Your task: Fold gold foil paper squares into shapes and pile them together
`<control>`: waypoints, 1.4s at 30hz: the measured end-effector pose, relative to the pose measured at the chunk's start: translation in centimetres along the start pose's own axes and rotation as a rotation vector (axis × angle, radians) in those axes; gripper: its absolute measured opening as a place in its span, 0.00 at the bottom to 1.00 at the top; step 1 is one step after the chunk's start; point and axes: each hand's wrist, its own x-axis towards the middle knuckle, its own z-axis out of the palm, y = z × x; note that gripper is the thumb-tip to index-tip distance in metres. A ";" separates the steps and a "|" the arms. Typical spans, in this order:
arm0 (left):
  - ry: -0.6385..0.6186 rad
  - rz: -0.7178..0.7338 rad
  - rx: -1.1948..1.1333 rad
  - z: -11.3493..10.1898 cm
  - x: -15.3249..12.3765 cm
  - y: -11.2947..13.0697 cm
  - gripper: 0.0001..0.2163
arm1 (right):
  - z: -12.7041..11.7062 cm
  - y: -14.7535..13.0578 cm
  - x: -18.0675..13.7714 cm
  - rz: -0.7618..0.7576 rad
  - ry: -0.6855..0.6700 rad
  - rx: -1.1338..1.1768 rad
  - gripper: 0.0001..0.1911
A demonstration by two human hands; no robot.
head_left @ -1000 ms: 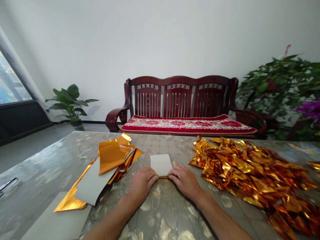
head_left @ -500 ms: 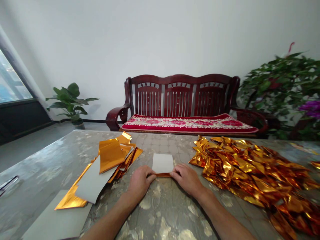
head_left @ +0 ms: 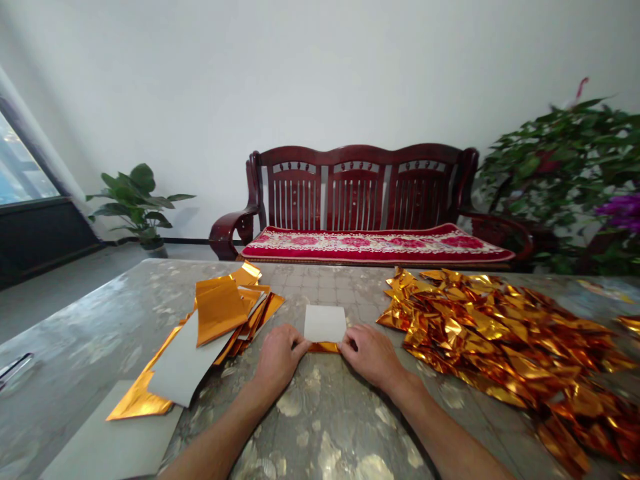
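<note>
A small sheet of gold foil paper [head_left: 325, 323] lies on the table between my hands, its pale grey side up. Along its near edge runs a narrow folded strip that shows gold. My left hand [head_left: 281, 352] pinches the left end of that strip between thumb and fingers. At the strip's right end, my right hand [head_left: 369, 352] pinches in the same way. Left of my hands is a loose stack of flat gold foil sheets [head_left: 221, 312], some with the grey side up. Right of them spreads a large heap of folded gold foil pieces [head_left: 480, 333].
The patterned table [head_left: 315, 427] reaches past both arms. A larger grey sheet [head_left: 120, 430] lies at the near left, and a pen-like object [head_left: 16, 368] at the left edge. Behind the table stand a dark wooden bench [head_left: 353, 193] and potted plants [head_left: 134, 203].
The near edge of the sheet has been turned up a little, so more of the gold strip shows. Both hands keep their pinch with slight movement. The view has shifted slightly.
</note>
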 end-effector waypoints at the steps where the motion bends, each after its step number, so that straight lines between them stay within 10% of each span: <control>1: 0.002 0.006 0.036 -0.1 0.0 0.1 0.12 | 0.0 0.0 0.0 -0.001 0.004 -0.001 0.11; 34: -0.004 0.071 0.360 -0.3 -0.5 1.6 0.07 | -0.3 -1.4 0.0 0.096 -0.004 -0.119 0.10; 42: -0.195 0.401 0.222 -0.3 -0.8 1.9 0.12 | -0.1 -1.0 0.0 0.140 0.035 -0.030 0.06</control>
